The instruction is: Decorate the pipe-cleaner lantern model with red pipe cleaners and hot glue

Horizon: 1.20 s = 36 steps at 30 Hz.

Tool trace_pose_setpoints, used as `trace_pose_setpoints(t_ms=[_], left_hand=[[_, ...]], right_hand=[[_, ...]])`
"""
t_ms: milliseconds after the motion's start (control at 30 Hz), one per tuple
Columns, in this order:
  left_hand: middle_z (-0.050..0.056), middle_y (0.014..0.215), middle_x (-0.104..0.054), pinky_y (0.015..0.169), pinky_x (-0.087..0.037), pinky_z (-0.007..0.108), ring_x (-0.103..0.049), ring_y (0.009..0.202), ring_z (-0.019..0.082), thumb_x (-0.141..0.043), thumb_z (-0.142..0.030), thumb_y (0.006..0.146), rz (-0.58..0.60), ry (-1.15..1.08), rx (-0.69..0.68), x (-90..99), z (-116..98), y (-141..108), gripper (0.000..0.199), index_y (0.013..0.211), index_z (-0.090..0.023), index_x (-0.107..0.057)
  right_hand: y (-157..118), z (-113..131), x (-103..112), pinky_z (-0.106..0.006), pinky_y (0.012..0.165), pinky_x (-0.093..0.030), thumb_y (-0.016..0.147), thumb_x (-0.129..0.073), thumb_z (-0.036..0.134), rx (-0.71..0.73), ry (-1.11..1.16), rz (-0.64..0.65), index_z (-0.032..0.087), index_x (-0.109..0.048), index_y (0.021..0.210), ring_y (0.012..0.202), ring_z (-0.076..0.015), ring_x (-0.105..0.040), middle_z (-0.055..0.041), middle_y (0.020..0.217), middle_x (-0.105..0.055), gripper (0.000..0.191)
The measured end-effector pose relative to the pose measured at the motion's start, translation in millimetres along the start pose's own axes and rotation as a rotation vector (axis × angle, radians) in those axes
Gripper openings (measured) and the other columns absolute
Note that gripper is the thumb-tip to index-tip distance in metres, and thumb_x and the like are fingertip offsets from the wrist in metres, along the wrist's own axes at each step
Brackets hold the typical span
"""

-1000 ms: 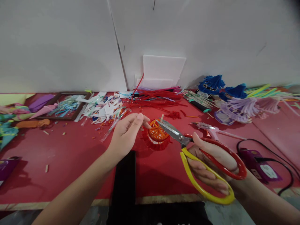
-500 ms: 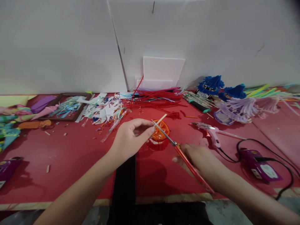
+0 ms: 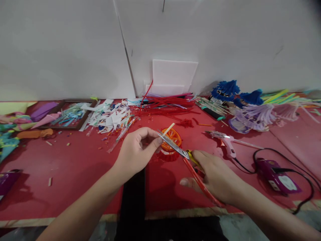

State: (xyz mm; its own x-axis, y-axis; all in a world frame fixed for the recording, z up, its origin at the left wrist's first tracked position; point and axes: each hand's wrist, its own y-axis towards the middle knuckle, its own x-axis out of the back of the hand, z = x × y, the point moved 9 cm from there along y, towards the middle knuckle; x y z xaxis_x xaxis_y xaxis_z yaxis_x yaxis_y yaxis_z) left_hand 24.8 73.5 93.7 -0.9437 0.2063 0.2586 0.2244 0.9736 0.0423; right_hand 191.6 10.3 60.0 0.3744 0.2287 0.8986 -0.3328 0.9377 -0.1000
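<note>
Scissors point(image 3: 174, 145) have rolled since half a second ago, blade flats and yellow handle now showing. Head view: right hand point(image 3: 214, 174) wrapped on the handles, thumb jutting out; left hand point(image 3: 136, 147) pinched on a thin stick point(image 3: 169, 128), which crosses the blades above an orange ring point(image 3: 179, 136). Red tabletop point(image 3: 82, 160) gives room leftward; front edge point(image 3: 185, 213) runs beneath the forearms. Glue gun point(image 3: 228, 144) and black cord point(image 3: 309, 185) crowd the right; scraps point(image 3: 114, 115), red strips point(image 3: 170, 105), then wall point(image 3: 75, 50) behind.

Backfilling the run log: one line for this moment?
left hand: pale strip | right hand: scissors, across strip | orange spoked piece: on red table
</note>
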Motion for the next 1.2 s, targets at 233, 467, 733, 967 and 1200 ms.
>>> trace_pose_setpoints(t_ms=[233, 467, 733, 967, 1200], left_hand=[[0.0, 0.07, -0.066, 0.057, -0.05, 0.018, -0.06, 0.059, 0.008, -0.063, -0.025, 0.08, 0.036, 0.025, -0.013, -1.8, 0, -1, 0.01, 0.078, -0.016, -0.06], [-0.001, 0.07, -0.064, 0.055, -0.049, 0.017, -0.059, 0.06, 0.008, -0.06, -0.026, 0.083, 0.082, 0.042, -0.029, -6.0, -3, -5, 0.011, 0.081, -0.015, -0.061], [-0.001, 0.068, -0.066, 0.055, -0.05, 0.018, -0.061, 0.06, 0.009, -0.06, -0.024, 0.083, 0.055, 0.028, -0.078, -6.6, -13, -6, 0.009, 0.078, -0.016, -0.062], [-0.001, 0.069, -0.067, 0.053, -0.047, 0.017, -0.06, 0.059, 0.009, -0.06, -0.022, 0.082, 0.09, 0.067, -0.098, -14.2, -20, -15, 0.007, 0.08, -0.016, -0.064], [0.002, 0.077, -0.07, 0.06, -0.049, 0.018, -0.064, 0.068, 0.011, -0.058, -0.023, 0.084, 0.087, 0.103, -0.127, -19.8, -24, -27, 0.01, 0.082, -0.017, -0.065]], right_hand=[[1, -1, -4, -0.028, 0.057, -0.036, 0.085, -0.041, 0.065, 0.029, 0.002, -0.05, 0.019, -0.045, 0.078, 0.063, -0.0173, -0.054, -0.0047, 0.072, -0.056, 0.046], [1, 0, -4, -0.029, 0.057, -0.038, 0.086, -0.039, 0.062, 0.047, 0.07, 0.001, 0.02, -0.043, 0.078, 0.063, -0.0172, -0.052, -0.0062, 0.075, -0.057, 0.044], [-1, 2, 5, -0.032, 0.058, -0.041, 0.085, -0.034, 0.069, 0.074, -0.018, -0.07, 0.02, -0.044, 0.08, 0.064, -0.0195, -0.055, -0.0078, 0.077, -0.058, 0.051], [-4, 4, 4, -0.039, 0.066, -0.049, 0.082, -0.036, 0.071, 0.071, 0.054, -0.039, 0.017, -0.048, 0.092, 0.076, -0.0242, -0.06, -0.0131, 0.089, -0.06, 0.057], [-7, 5, -4, -0.035, 0.07, -0.045, 0.09, -0.038, 0.052, 0.006, 0.163, 0.067, 0.019, -0.047, 0.089, 0.079, -0.0227, -0.058, -0.0109, 0.089, -0.061, 0.034]])
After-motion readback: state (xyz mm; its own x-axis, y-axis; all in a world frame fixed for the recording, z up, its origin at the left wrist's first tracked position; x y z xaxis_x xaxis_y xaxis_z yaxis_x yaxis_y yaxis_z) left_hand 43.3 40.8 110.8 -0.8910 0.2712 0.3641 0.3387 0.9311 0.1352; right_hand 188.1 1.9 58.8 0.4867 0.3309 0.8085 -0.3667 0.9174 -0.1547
